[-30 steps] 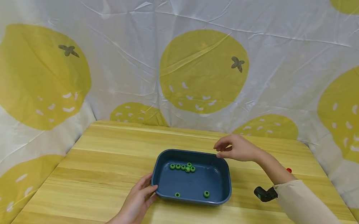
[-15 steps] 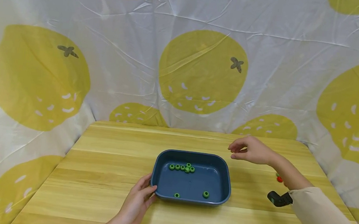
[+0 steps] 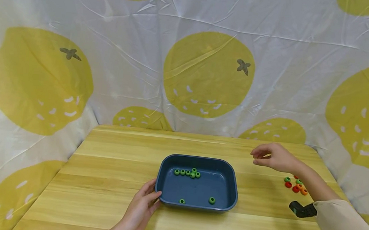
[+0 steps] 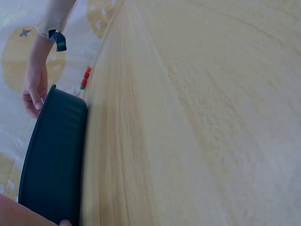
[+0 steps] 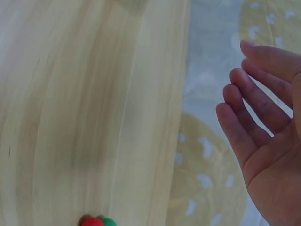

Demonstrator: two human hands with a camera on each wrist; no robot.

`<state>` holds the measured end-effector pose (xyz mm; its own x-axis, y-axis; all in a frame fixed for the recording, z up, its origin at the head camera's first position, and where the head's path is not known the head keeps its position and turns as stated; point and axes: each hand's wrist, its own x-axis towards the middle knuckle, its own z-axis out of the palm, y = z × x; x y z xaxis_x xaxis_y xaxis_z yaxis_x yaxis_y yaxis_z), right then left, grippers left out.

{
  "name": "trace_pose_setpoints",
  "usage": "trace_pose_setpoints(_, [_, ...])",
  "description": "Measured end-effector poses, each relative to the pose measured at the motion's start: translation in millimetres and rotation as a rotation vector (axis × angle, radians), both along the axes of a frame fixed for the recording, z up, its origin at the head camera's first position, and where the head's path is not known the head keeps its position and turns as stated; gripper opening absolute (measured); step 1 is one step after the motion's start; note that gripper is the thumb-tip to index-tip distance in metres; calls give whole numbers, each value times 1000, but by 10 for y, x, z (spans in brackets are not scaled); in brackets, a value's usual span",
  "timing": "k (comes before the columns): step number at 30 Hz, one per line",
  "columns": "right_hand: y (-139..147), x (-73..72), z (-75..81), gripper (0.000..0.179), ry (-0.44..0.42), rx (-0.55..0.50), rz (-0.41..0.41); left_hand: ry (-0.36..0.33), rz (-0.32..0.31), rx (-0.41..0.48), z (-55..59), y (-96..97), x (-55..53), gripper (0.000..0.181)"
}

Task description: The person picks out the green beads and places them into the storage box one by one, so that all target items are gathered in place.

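Observation:
A dark blue rectangular tub (image 3: 197, 190) stands on the table, several green beads (image 3: 188, 173) on its floor. Most of them sit in a row near the far wall; two lie by the near wall. My left hand (image 3: 140, 207) grips the tub's near left corner, thumb over the rim. To the right of the tub, my right hand (image 3: 275, 157) hovers above the table, holding nothing; the right wrist view shows its palm bare and fingers (image 5: 256, 99) loosely bent. Red, orange and green beads (image 3: 296, 189) lie in a loose group below the right forearm.
A wooden table (image 3: 108, 181) carries everything. Behind and at both sides hangs a white cloth (image 3: 137, 51) with yellow fruit prints. A black wrist camera (image 3: 302, 209) sticks out from the right sleeve, near the loose beads.
My right hand has moved right, from above the tub's far right corner to beside the tub, uncovering the loose beads. My left hand and the tub have stayed put.

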<state>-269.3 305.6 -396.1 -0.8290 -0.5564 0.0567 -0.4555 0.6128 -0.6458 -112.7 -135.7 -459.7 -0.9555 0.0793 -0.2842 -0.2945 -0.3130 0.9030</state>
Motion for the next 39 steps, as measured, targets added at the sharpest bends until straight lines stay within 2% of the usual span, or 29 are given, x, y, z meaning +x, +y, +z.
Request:
trace_pose_setpoints(13, [431,99,-117,26,21,24,-94,4,10,-4,-16,11,4,61])
trace_pose_setpoints(19, [738,141,-210,27,-35,39,-163,10,9,-7,-23,14,13,60])
trace_pose_setpoints(26, [1082,200,-369,28,-109,11,-220,18,26,-8,-34,23,24,61])
trace_pose_setpoints(31, [1244,246,-459,28,-87,48,-243,25,28,-9,-34,25,27,61])
trace_pose_setpoints(39, [1406,270,-569,25,-85,45,-254,11,27,-10,-32,17,19,61])
